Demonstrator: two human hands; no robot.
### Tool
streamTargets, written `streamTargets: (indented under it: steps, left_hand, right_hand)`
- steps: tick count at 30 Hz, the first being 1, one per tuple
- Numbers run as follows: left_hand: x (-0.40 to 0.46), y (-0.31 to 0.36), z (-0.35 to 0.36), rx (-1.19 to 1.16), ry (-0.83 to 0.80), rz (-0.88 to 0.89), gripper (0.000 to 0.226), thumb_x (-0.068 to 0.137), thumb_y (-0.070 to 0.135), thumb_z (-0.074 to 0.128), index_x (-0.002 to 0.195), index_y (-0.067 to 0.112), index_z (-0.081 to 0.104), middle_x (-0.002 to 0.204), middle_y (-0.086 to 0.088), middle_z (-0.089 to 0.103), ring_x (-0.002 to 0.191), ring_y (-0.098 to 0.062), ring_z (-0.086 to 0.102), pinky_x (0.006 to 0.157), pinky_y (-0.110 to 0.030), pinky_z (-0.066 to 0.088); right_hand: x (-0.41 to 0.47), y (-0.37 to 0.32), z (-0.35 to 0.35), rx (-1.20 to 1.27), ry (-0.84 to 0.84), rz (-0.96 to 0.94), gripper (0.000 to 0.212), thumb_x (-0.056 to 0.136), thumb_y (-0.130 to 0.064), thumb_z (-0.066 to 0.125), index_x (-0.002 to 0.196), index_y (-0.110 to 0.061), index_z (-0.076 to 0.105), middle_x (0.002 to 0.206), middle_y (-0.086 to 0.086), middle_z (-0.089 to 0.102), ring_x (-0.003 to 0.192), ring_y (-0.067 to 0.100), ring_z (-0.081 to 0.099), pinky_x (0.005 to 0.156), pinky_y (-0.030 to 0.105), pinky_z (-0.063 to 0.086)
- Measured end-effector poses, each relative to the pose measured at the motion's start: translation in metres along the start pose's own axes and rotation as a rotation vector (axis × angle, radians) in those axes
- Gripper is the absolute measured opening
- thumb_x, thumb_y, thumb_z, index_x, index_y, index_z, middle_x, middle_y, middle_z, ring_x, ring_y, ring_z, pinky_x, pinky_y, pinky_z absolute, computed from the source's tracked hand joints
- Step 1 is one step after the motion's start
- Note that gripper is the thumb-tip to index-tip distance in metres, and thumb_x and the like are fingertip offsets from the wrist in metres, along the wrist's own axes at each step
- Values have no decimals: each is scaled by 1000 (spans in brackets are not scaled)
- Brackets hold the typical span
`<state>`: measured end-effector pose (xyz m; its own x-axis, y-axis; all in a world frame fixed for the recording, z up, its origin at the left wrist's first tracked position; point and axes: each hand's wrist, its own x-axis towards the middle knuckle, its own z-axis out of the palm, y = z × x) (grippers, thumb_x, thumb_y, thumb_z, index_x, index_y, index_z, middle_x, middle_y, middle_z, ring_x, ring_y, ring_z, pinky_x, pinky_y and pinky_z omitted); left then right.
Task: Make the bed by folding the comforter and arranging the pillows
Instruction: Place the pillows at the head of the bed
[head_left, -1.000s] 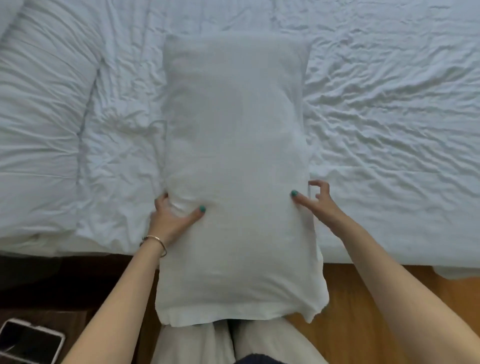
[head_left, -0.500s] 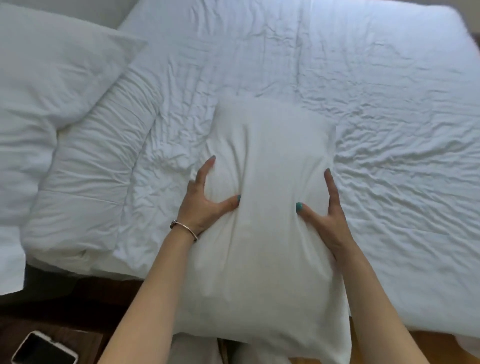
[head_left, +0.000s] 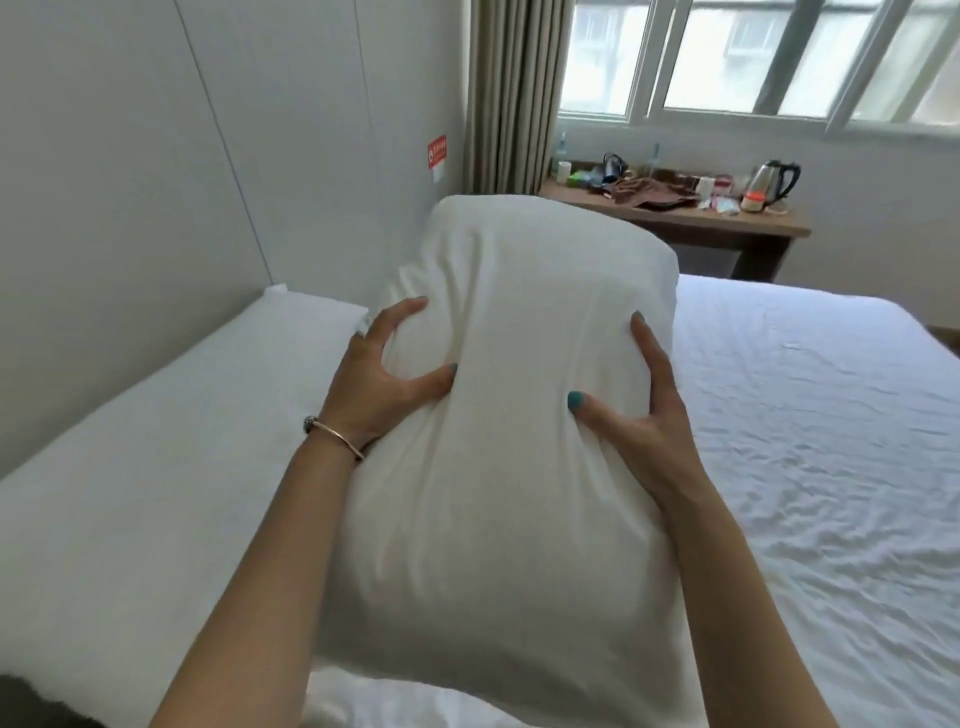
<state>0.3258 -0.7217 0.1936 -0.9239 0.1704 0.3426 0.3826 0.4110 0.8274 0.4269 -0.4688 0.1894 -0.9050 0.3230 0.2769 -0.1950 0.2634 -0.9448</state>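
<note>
Both hands on the pillow (head_left: 498, 467), held up off the bed (head_left: 805, 415): the left hand (head_left: 379, 384) clamps its left side, fingers curled in, and the right hand (head_left: 639, 431) grips the right edge, thumb dug into the front. Another pillow (head_left: 156, 441) lies along the wall.

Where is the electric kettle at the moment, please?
In the head view the kettle stands upper right, near the right end of the wooden desk under the window, beyond the bed.
</note>
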Motion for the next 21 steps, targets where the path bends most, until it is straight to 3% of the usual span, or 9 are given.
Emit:
streamTargets:
  steps: [5, 7, 9, 13, 16, 18, 21]
  left_hand:
    - [71, 12, -144, 83, 48, 93, 80, 50, 68, 73, 124, 53, 49, 133, 7, 50, 122, -9, 47, 104, -27, 38]
    - [90, 17, -198, 108, 62, 114, 75, 53, 62, 78, 123, 49, 52, 133, 10, 50, 120, -5, 47, 97, -11, 36]
    - [104, 19, -249, 147, 69, 135, 64, 66, 48, 83, 122, 46, 53, 132, 15, 49, 116, 0, 44, 84, 2, 30]
    - [124, 25, -339, 253, 69, 124, 50, 78, 38, 77, 121, 44, 54, 126, 24, 47, 115, 1, 43, 84, -2, 32]
    - [130, 13, -394, 305, 49, 48, 58, 66, 56, 76, 119, 50, 54, 119, 27, 49, 109, 2, 47, 75, 2, 33]
    - [130, -19, -417, 390, -4, -55, 73, 61, 66, 75, 128, 49, 50, 126, 23, 48, 112, -1, 45, 83, -6, 33]
    - [123, -115, -415, 602, -146, -307, 81, 75, 57, 68, 146, 40, 33, 150, 7, 35, 134, -15, 34, 108, -25, 26]
  right_hand:
    - [47, -80, 111, 71, -10, -76, 92, 56, -61, 83, 128, -75, 27, 108, -57, 31, 94, -35, 39, 78, 12, 36]
    - [60, -111, 152, 107, -38, -99, 90, 60, -59, 82, 128, -74, 27, 100, -59, 32, 90, -36, 40, 77, 14, 37]
    - [68, -138, 188, 141, -85, -130, 89, 62, -57, 82, 130, -72, 27, 107, -53, 35, 96, -27, 46, 78, 16, 41]
    - [76, -179, 252, 216, -179, -163, 93, 61, -54, 84, 136, -63, 30, 131, -25, 43, 116, -3, 49, 94, 26, 46]
    - [75, -184, 297, 306, -282, -151, 96, 57, -54, 85, 136, -61, 30, 126, -30, 44, 112, -11, 51, 90, 16, 49]
    - [67, -165, 334, 328, -329, -97, 100, 54, -55, 86, 136, -61, 29, 128, -30, 44, 109, -17, 50, 88, 11, 48]
    - [45, -104, 393, 184, -403, 93, 108, 57, -55, 85, 142, -56, 20, 135, -19, 41, 124, 1, 45, 106, 25, 39]
